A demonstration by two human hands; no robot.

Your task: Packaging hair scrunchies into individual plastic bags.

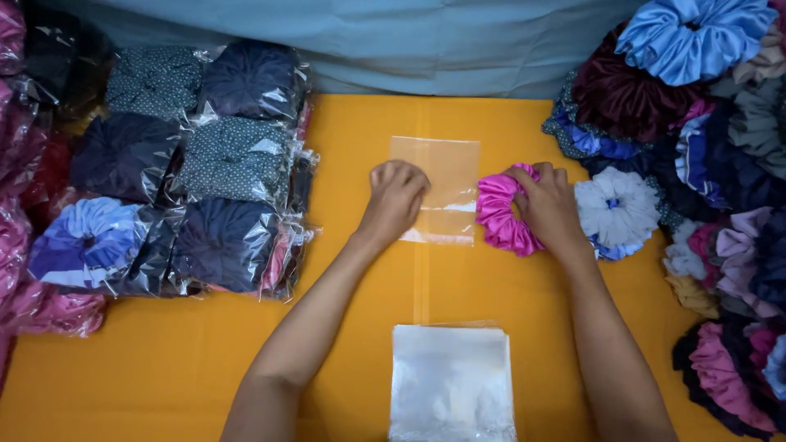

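Observation:
My left hand (395, 199) rests as a closed fist on the left edge of a clear plastic bag (442, 168) that lies flat on the orange table (352, 270). Just right of the bag, my right hand (547, 206) grips a bright pink satin scrunchie (501, 214), which touches the bag's right edge. A white and blue scrunchie (616, 209) lies directly beside my right hand.
A stack of clear bags (452, 383) sits at the near edge. Several bagged scrunchies (221, 172) are piled at the left. A heap of loose scrunchies (704, 123) in many colours fills the right side. Blue cloth (368, 41) runs along the back.

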